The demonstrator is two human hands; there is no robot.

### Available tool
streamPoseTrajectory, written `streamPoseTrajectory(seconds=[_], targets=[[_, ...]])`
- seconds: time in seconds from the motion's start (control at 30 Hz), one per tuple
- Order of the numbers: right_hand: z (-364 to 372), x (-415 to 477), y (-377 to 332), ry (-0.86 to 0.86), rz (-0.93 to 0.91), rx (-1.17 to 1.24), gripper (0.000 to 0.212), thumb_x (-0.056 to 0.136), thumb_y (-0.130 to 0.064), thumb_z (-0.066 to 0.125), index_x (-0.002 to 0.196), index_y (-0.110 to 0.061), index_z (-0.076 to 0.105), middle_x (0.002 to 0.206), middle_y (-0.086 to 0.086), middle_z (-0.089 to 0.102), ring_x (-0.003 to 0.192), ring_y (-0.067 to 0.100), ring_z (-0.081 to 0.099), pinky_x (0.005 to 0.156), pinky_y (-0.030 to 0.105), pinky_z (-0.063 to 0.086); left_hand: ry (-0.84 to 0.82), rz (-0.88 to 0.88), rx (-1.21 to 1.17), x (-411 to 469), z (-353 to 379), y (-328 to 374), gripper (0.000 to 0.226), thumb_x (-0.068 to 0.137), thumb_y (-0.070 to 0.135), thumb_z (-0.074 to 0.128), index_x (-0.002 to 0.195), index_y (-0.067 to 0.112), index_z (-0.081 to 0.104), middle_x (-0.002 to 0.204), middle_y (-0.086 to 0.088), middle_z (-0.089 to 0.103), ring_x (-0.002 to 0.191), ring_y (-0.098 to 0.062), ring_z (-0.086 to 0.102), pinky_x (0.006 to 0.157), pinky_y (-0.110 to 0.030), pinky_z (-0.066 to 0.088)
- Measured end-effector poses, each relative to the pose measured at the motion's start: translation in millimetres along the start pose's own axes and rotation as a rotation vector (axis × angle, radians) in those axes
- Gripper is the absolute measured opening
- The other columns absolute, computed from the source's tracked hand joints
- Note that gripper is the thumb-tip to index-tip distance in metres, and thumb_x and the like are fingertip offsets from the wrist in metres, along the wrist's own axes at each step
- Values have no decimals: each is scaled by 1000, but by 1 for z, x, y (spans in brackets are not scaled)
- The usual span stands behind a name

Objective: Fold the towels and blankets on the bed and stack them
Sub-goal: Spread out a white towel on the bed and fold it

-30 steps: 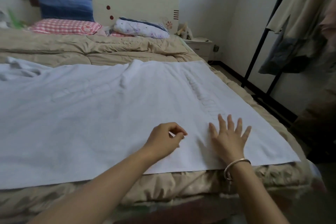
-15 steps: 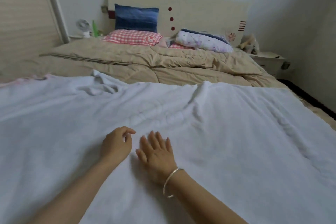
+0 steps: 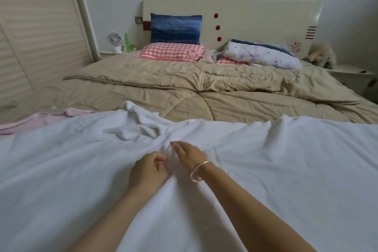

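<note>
White towel (image 3: 286,159) lies spread over the near end of the bed (image 3: 245,98), with its long axis running from the left edge to the right edge. Both hands rest at its middle, forearms reaching forward. The right hand (image 3: 189,154) lies flat, fingers straight on the cloth. The left hand (image 3: 148,170) is just beside it, fingers curled; I cannot tell whether they pinch cloth.

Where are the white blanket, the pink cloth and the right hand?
white blanket (image 3: 286,159), head view, flat right part
pink cloth (image 3: 41,119), head view, visible strip
right hand (image 3: 189,154), head view, back of hand
</note>
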State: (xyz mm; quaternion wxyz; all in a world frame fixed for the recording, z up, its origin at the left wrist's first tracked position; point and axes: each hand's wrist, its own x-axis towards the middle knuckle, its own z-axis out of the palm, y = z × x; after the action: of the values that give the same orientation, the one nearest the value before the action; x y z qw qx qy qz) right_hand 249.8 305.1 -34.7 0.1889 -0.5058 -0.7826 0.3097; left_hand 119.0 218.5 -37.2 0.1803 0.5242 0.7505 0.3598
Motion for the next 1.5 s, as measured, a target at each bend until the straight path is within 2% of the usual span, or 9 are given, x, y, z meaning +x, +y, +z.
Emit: streamPoseTrajectory(seconds=[0.13,0.43,0.67,0.8,0.9,1.0,1.17,1.33,1.5], targets=[[-66,43,42,340,69,-169,23,96,-30,42,100,-26,64,106,-3,67,100,21,60,80,32,46,-12,110,20,41,25,7,30,86,7,52,89,35,60,106,7,66,104,-16,63,87,-36,50],[-109,154,119,-22,393,-255,49,92,-57,44,97,-17,71,106,8,67,108,28,60,84,28,41,16,207,156,174,45,25,25,95,14,47,99,28,67,102,10,71,99,-16,63,85,-29,47],[-111,181,145,-197,454,-155,72,82,-67,52,128,-12,56,132,6,56,117,24,54,98,28,38,-517,276,323,251,81,40,14,87,29,63,88,20,74,84,14,70,85,-6,63,78,-21,47],[-118,174,134,-368,266,-295,53,89,-64,44,102,-20,69,104,-5,65,98,14,60,91,26,44,-938,-127,253,274,75,45,47,56,50,79,90,18,72,100,-1,71,96,-16,63,91,-29,48],[-127,165,128,-522,136,-129,31,84,-52,64,78,-22,68,75,-11,66,71,7,61,69,22,48,-1282,-292,286,275,66,57,37,70,40,79,97,15,73,109,-3,71,105,-18,64,106,-36,43],[-131,158,125,-590,106,-59,24,65,-39,75,85,-26,68,85,-2,68,80,18,64,79,39,54,-1373,-289,414,268,63,72,22,81,25,74,100,15,73,106,-1,73,106,-17,65,108,-41,42],[-127,162,113,-475,85,-282,44,67,-54,76,103,-33,61,96,-10,66,93,16,65,90,38,53,-1080,-193,473,274,51,81,16,76,30,81,86,19,77,94,-2,76,87,-18,72,93,-39,53],[-119,176,112,24,68,-436,48,76,-72,54,81,-24,54,85,-6,59,84,22,58,72,32,42,-102,22,609,299,38,64,43,61,49,84,71,15,61,73,-1,61,65,-18,55,55,-27,39],[-119,187,120,90,181,-235,54,98,-53,26,111,-16,63,117,8,62,107,28,55,90,33,39,103,55,814,298,74,38,44,74,56,72,88,20,53,109,-5,64,101,-26,61,70,-28,36]])
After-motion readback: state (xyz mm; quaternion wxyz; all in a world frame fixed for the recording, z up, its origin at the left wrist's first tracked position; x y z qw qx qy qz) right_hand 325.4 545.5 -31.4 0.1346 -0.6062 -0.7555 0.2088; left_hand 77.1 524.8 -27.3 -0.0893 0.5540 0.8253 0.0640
